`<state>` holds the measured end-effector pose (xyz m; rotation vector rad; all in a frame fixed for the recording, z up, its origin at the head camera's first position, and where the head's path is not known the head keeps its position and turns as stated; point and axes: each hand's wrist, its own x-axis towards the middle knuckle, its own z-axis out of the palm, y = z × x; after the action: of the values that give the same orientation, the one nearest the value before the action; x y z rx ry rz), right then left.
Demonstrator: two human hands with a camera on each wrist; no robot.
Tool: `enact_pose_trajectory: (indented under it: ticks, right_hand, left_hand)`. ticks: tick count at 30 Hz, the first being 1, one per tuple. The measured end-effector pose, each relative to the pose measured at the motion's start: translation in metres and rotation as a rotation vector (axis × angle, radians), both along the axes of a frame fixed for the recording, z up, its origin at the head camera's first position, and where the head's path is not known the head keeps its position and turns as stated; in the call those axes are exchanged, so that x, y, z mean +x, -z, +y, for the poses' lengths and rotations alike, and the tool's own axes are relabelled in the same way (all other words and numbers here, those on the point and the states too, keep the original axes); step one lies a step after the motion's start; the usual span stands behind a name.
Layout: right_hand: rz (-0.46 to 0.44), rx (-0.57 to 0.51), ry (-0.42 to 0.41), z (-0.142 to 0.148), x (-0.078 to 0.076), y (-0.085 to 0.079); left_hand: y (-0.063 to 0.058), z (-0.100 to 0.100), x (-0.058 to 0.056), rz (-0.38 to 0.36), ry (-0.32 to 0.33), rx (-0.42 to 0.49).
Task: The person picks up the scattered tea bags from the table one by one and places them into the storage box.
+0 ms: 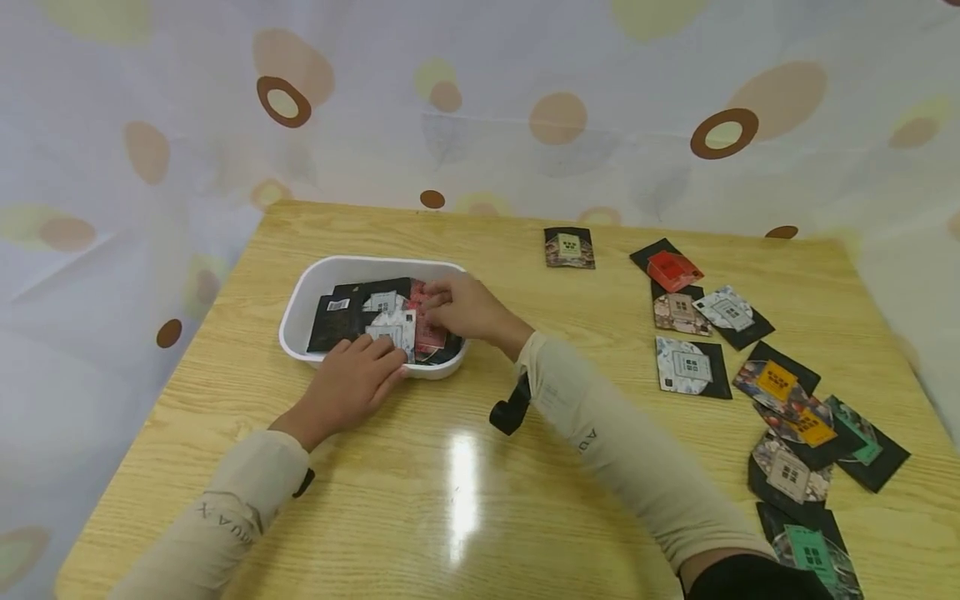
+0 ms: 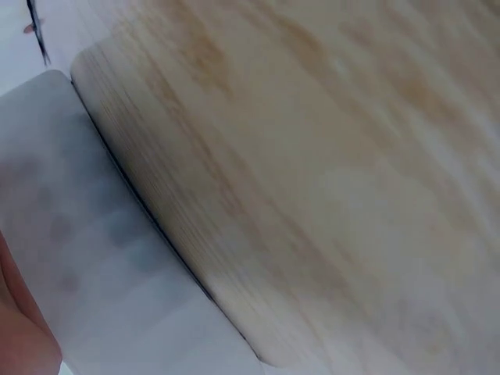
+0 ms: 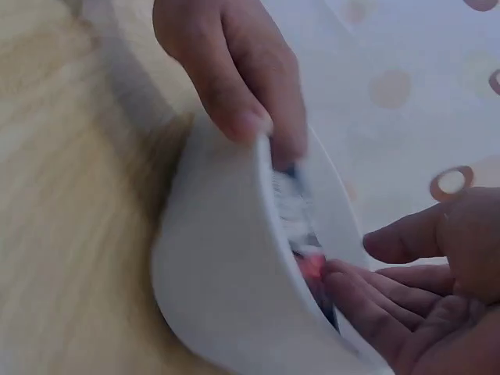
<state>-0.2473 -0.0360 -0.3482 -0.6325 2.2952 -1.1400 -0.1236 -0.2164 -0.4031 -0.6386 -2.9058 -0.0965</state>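
A white plastic basin (image 1: 294, 312) stands at the table's left side with several flat black packets (image 1: 327, 327) inside, among them a white-patterned packet (image 1: 405, 325) and a red packet (image 1: 429, 335). My left hand (image 1: 348, 383) grips the near rim, thumb on the outer wall and fingers over the inside, as the right wrist view shows. At the basin's right end, my right hand (image 1: 468, 310) reaches in with loosely extended fingers (image 3: 375, 308) touching the red packet. The left wrist view catches only the basin's outer wall (image 2: 117, 258) and a bit of the left hand.
One black packet (image 1: 569, 247) lies alone at the table's back. More packets are scattered on the right: a red-labelled packet (image 1: 667, 265), a white-patterned one (image 1: 692, 367), an orange-labelled one (image 1: 776, 381) and green-labelled ones (image 1: 813, 550). A patterned curtain (image 1: 495, 167) hangs behind the wooden table (image 1: 562, 500).
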Motion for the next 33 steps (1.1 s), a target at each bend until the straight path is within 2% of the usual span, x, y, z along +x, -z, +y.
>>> enact_pose_trajectory:
  ticks: [2, 5, 9, 11, 13, 16, 19, 24, 29, 31, 33]
  right_hand:
    - [0.052, -0.009, 0.088, 0.016, -0.016, -0.005]
    - [0.145, 0.035, 0.260, 0.050, -0.048, -0.006]
    - [0.266, 0.210, 0.454, 0.098, -0.089, 0.012]
    - [0.287, 0.300, 0.510, 0.118, -0.103, 0.024]
    - [0.259, 0.374, 0.533, 0.131, -0.111, 0.035]
    - [0.187, 0.441, 0.524, 0.142, -0.112, 0.043]
    - [0.179, 0.473, 0.512, 0.146, -0.109, 0.045]
    - [0.138, 0.416, 0.469, 0.147, -0.106, 0.045]
    - [0.095, 0.255, 0.437, 0.139, -0.108, 0.046]
    - [0.066, 0.117, 0.431, 0.129, -0.106, 0.039]
    - [0.007, -0.036, 0.416, 0.112, -0.100, 0.024]
  left_hand:
    - [-0.002, 0.000, -0.001, -0.011, -0.005, -0.003]
    - [-0.003, 0.001, -0.002, -0.012, -0.012, -0.006]
    - [-0.002, 0.003, 0.000, -0.019, -0.011, -0.013]
    - [-0.001, 0.005, 0.002, -0.026, -0.011, -0.011]
    - [-0.001, 0.006, 0.003, -0.029, -0.013, -0.010]
    - [-0.001, 0.007, 0.005, -0.031, -0.010, -0.003]
    - [-0.002, 0.007, 0.004, -0.030, -0.002, 0.003]
    - [-0.002, 0.006, 0.001, -0.020, -0.012, -0.006]
    - [-0.003, 0.003, 0.002, -0.007, -0.020, -0.006]
    - [-0.003, 0.002, 0.002, -0.006, -0.019, -0.002]
    - [-0.003, 0.001, 0.002, -0.005, -0.020, -0.001]
